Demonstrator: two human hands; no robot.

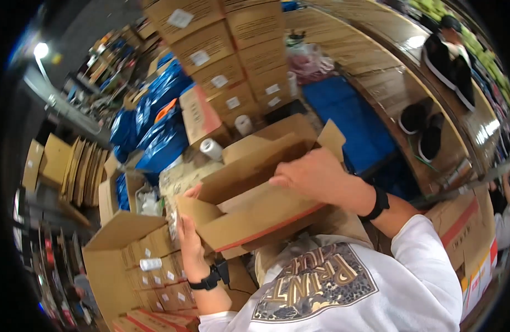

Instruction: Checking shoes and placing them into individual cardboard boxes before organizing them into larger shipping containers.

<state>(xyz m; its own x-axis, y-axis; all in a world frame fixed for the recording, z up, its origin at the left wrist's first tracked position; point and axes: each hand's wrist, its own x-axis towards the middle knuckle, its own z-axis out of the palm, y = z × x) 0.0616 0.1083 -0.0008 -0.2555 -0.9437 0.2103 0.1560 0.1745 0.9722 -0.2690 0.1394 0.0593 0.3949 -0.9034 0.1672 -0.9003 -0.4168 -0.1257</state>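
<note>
In front of me is a long, uncovered cardboard box, tilted, with a red stripe along its near lower edge. Its flaps stand up at the far side and at the right end. My left hand grips the box's left end, thumb and fingers on either side of the cardboard. Over the right part of the opening, my right hand is closed, its curled fingers at the near wall's edge. Those fingertips are partly hidden. Both wrists wear black bands.
Stacked cartons rise ahead, with white label rolls before them. A larger carton holding small boxes stands at lower left. Blue plastic bags lie left. To the right are a blue sheet and a bench with black shoes.
</note>
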